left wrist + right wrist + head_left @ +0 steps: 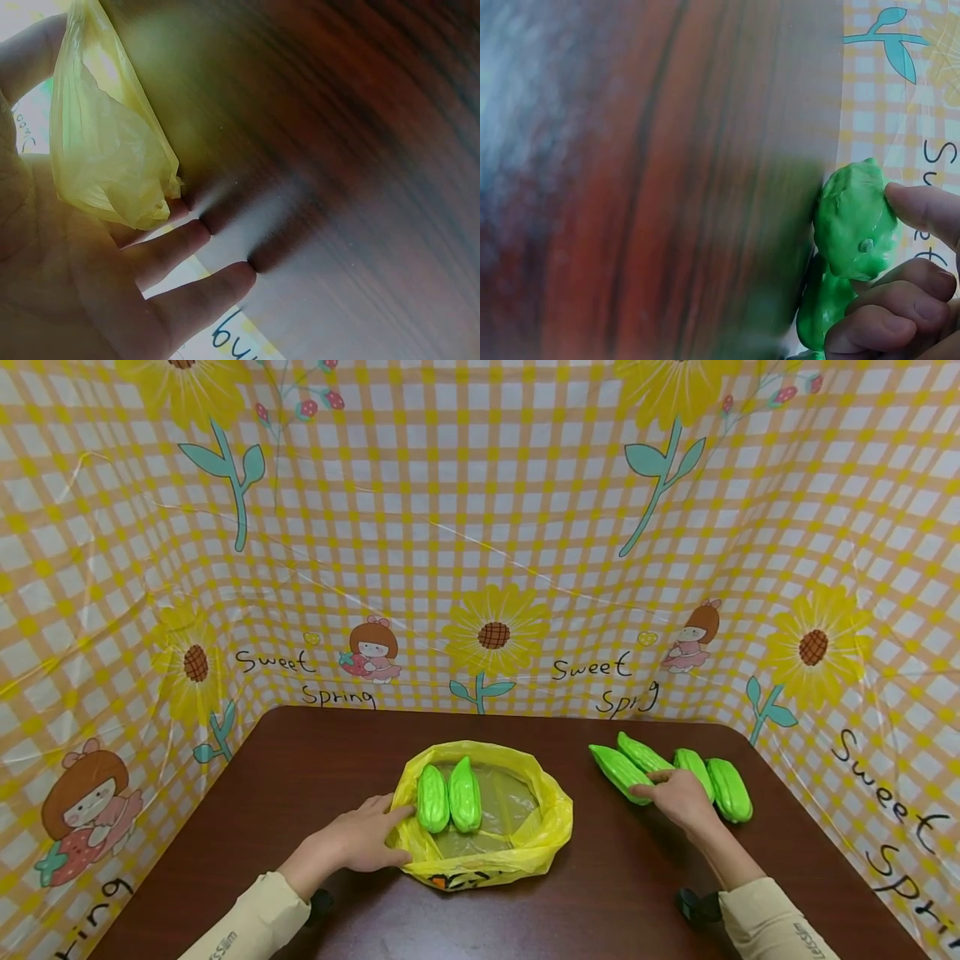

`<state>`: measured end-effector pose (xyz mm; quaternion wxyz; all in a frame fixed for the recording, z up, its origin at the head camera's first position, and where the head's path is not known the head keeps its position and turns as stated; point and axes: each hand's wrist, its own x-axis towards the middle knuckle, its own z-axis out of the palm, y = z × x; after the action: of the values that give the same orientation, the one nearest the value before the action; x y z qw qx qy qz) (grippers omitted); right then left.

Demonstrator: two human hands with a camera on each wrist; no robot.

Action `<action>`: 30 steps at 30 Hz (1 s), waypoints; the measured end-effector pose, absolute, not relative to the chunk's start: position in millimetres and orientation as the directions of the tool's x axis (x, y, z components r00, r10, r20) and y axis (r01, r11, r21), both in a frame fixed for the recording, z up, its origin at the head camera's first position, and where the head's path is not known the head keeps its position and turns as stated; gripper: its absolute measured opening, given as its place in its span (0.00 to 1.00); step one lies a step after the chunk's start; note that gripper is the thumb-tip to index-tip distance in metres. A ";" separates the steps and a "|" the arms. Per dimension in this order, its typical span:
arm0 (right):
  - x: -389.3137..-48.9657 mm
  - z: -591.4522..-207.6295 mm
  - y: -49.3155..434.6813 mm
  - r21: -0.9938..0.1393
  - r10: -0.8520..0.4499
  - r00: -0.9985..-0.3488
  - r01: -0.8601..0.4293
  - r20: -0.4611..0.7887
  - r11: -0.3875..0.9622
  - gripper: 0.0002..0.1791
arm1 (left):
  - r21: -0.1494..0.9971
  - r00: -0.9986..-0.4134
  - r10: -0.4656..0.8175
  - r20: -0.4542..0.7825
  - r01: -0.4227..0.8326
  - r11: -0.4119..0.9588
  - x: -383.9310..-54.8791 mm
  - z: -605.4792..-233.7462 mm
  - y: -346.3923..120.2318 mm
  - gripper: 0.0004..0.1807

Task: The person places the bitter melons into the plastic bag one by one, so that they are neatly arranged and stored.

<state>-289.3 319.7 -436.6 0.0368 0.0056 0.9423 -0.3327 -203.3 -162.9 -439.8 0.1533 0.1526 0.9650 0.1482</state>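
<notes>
A yellow plastic bag point(551, 839) sits with its mouth spread wide on the table. Two green bitter melons lie side by side inside it, one point(432, 799) left of the other point(466, 795). My left hand point(367, 835) rests against the bag's left side, fingers straight and spread, fingertips on the table in the left wrist view. Over at the right, my right hand point(682, 797) pinches the near end of the leftmost loose bitter melon point(617, 768) between thumb and fingers. In the right wrist view that melon's blunt end point(857, 221) faces the camera.
Beside the right hand lie more bitter melons: one behind point(643, 753), one partly covered by the hand point(693, 768), and one farthest right point(729, 789). The dark wooden table point(322, 743) is enclosed by a checked, flower-printed cloth point(420, 560) at the back and sides.
</notes>
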 end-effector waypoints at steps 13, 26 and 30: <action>-287.5 -436.0 316.8 -0.656 -0.016 -0.997 0.038 -0.076 0.754 0.40 | 0.335 -0.906 0.353 -0.233 0.266 0.904 -202.1 -439.7 -162.5 0.41; -281.8 -426.4 301.1 -0.662 -0.018 -0.997 0.038 -0.077 0.749 0.41 | 0.333 -0.909 0.344 -0.237 0.256 0.907 -202.8 -441.1 -162.4 0.41; -280.1 -423.4 294.7 -0.663 -0.025 -0.997 0.029 -0.073 0.748 0.41 | 0.334 -0.909 0.345 -0.235 0.258 0.907 -203.0 -441.1 -162.5 0.40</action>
<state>-280.1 294.7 -423.4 0.0386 0.0010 0.9342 -0.3548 -203.0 -162.5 -441.1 0.1457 0.1560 0.9654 0.1496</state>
